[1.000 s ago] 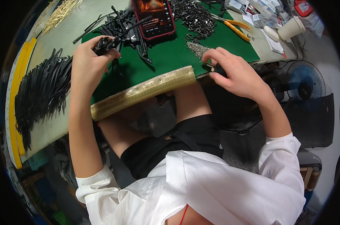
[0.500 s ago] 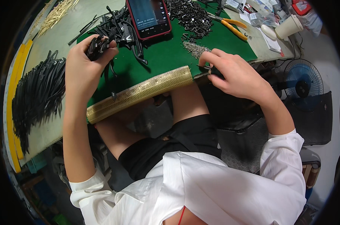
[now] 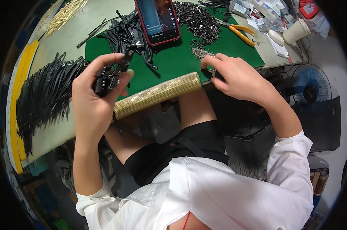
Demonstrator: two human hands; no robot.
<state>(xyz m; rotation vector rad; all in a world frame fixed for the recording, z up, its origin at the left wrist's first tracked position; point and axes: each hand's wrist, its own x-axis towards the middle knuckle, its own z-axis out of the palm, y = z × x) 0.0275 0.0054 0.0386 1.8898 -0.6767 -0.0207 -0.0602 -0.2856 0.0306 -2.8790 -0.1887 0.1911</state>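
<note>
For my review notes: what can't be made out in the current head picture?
Head view: full shape of the dark object in the right hand; fingers cover most of it.
Head view: number of black parts in the left hand; fingers and overlap hide some.
Head view: top of the phone; cut off by the upper edge.
Head view: exact shape of the small grey bits; too small.

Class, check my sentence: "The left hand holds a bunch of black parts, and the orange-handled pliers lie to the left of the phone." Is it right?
Not quite: the orange-handled pliers lie to the right of the phone, as the head view shows. The left hand does hold a bunch of black parts.
</note>
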